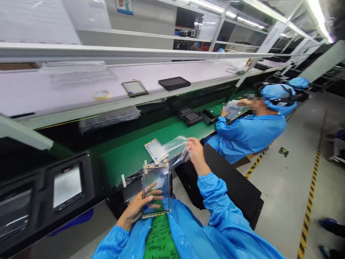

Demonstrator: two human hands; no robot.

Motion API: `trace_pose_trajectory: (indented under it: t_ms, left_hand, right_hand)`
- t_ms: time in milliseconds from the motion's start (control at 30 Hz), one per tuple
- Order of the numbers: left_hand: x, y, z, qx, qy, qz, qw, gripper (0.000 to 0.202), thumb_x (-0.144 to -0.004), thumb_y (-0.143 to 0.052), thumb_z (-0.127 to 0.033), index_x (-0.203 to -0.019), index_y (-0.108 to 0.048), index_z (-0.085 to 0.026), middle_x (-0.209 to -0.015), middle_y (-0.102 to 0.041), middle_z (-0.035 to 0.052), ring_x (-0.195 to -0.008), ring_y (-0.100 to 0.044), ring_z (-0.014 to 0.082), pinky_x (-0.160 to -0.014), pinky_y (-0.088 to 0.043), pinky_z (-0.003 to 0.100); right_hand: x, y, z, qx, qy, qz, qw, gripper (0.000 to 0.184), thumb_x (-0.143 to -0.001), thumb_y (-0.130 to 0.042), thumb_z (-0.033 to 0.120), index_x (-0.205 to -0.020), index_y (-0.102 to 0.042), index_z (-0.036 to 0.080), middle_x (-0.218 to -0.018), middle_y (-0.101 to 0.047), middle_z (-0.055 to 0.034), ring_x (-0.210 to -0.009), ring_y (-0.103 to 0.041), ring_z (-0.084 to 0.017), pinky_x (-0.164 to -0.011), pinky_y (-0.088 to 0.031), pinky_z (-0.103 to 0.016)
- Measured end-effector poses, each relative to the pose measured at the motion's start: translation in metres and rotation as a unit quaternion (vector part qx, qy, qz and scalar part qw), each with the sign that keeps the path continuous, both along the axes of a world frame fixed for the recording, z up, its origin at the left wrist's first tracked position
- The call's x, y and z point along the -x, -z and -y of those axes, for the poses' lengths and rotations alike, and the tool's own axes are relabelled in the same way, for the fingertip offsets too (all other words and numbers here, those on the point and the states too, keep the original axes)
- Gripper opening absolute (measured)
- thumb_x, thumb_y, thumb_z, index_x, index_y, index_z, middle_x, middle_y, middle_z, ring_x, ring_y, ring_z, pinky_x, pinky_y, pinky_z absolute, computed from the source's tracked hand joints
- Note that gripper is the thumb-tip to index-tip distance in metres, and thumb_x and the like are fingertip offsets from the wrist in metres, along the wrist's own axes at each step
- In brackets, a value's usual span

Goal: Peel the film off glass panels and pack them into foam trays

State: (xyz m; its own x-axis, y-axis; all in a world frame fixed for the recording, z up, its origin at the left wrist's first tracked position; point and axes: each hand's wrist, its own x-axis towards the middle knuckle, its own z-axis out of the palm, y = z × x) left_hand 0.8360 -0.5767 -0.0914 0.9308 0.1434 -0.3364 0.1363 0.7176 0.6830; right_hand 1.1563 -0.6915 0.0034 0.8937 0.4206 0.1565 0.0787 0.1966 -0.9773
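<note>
My left hand grips a glossy rectangular touch panel with a gold-coloured frame, held upright near my chest, fingers spread across its face. My right hand is raised over the green belt, pinching a clear plastic film that trails to the left. Just past the film, a second, pale panel lies tilted on the green conveyor.
Black trays with screens stand at my left. Further along the belt sit black devices, where a co-worker in blue handles a sheet. A white shelf above carries a tape roll, a panel and a black tray.
</note>
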Motion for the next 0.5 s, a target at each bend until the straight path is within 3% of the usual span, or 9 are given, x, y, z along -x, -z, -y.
trace_pose_trajectory:
  t_ms: [100, 167, 200, 267, 333, 400, 500]
  left_hand:
    - [0.011, -0.003, -0.009, 0.005, -0.028, -0.012, 1.0, 0.058, -0.088, -0.074, -0.038, -0.14, -0.058, -0.017, -0.125, -0.072, 0.0205, -0.113, -0.071, 0.0369, -0.09, -0.057, 0.047]
    - [0.017, -0.005, -0.013, 0.008, -0.042, -0.014, 0.999, 0.056, -0.091, -0.069, -0.042, -0.138, -0.059, -0.014, -0.123, -0.073, 0.0215, -0.112, -0.071, 0.0365, -0.089, -0.057, 0.046]
    - [0.02, -0.006, -0.015, 0.009, -0.046, -0.013, 0.999, 0.055, -0.092, -0.068, -0.043, -0.138, -0.06, -0.014, -0.122, -0.073, 0.0221, -0.112, -0.071, 0.0367, -0.089, -0.057, 0.046]
    - [0.026, -0.008, -0.018, 0.011, -0.051, -0.012, 0.999, 0.055, -0.091, -0.069, -0.044, -0.136, -0.06, -0.013, -0.122, -0.073, 0.0231, -0.112, -0.072, 0.0372, -0.089, -0.056, 0.048]
    - [0.03, -0.008, -0.021, 0.014, -0.055, -0.014, 0.998, 0.056, -0.09, -0.071, -0.043, -0.135, -0.061, -0.012, -0.122, -0.073, 0.0244, -0.111, -0.072, 0.038, -0.089, -0.056, 0.049]
    - [0.035, -0.008, -0.024, 0.015, -0.056, -0.014, 0.998, 0.058, -0.088, -0.072, -0.044, -0.134, -0.061, -0.011, -0.12, -0.073, 0.0251, -0.11, -0.072, 0.0386, -0.09, -0.055, 0.05]
    - [0.041, -0.007, -0.028, 0.01, -0.06, -0.013, 0.998, 0.058, -0.088, -0.072, -0.046, -0.134, -0.061, -0.011, -0.118, -0.074, 0.0237, -0.109, -0.072, 0.0387, -0.091, -0.054, 0.051]
  right_hand:
    - [-0.032, -0.008, 0.013, 0.064, 0.154, 0.122, 0.978, 0.025, -0.087, -0.05, 0.036, -0.103, -0.058, 0.018, -0.086, -0.063, -0.0038, -0.074, -0.057, -0.016, -0.071, -0.05, -0.03]
    - [-0.025, -0.001, 0.016, 0.148, 0.183, 0.26, 0.936, 0.028, -0.092, -0.048, 0.038, -0.102, -0.063, 0.018, -0.101, -0.065, -0.0114, -0.094, -0.061, -0.023, -0.089, -0.051, -0.041]
    - [-0.014, 0.006, 0.014, 0.181, 0.15, 0.307, 0.922, 0.03, -0.093, -0.048, 0.04, -0.102, -0.066, 0.018, -0.105, -0.065, -0.0135, -0.101, -0.06, -0.025, -0.095, -0.049, -0.044]
    - [0.017, 0.021, 0.001, 0.204, -0.003, 0.302, 0.931, 0.032, -0.093, -0.053, 0.045, -0.103, -0.068, 0.018, -0.106, -0.067, -0.0125, -0.102, -0.061, -0.024, -0.096, -0.049, -0.043]
    - [0.051, 0.037, -0.018, 0.184, -0.184, 0.191, 0.946, 0.037, -0.091, -0.059, 0.052, -0.104, -0.068, 0.018, -0.095, -0.068, -0.0073, -0.088, -0.062, -0.019, -0.085, -0.052, -0.037]
    - [0.078, 0.049, -0.037, 0.141, -0.314, 0.041, 0.938, 0.042, -0.085, -0.068, 0.058, -0.098, -0.066, 0.018, -0.079, -0.065, -0.0007, -0.07, -0.058, -0.014, -0.07, -0.05, -0.029]
    - [0.105, 0.062, -0.057, 0.063, -0.374, -0.143, 0.914, 0.049, -0.072, -0.082, 0.06, -0.079, -0.056, 0.019, -0.061, -0.051, 0.0071, -0.054, -0.044, -0.008, -0.055, -0.039, -0.021]
